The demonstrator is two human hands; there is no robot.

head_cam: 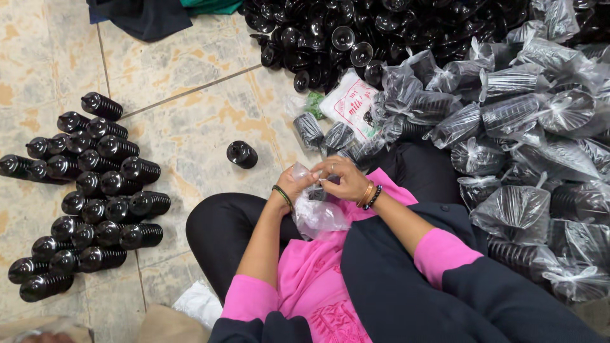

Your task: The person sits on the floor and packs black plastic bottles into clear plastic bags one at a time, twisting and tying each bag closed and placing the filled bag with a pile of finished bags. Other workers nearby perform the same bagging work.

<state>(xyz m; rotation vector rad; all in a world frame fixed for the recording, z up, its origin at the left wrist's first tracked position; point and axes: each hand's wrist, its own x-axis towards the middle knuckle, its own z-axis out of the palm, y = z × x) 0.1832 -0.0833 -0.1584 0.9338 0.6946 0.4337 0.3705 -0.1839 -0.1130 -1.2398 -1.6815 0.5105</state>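
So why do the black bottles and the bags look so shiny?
Head view: even overhead light puts small white glints on the black bottles and streaky glare on the bagged stacks; shadows are soft; both hands look sharp, and the thin clear bag they hold shines palely.

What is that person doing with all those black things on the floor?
A person sits on the tiled floor. The left hand and right hand together hold a clear plastic bag over the lap. Stacked black cups lie in rows on one side, filled tied bags are piled on the other, and loose black cups are heaped ahead.
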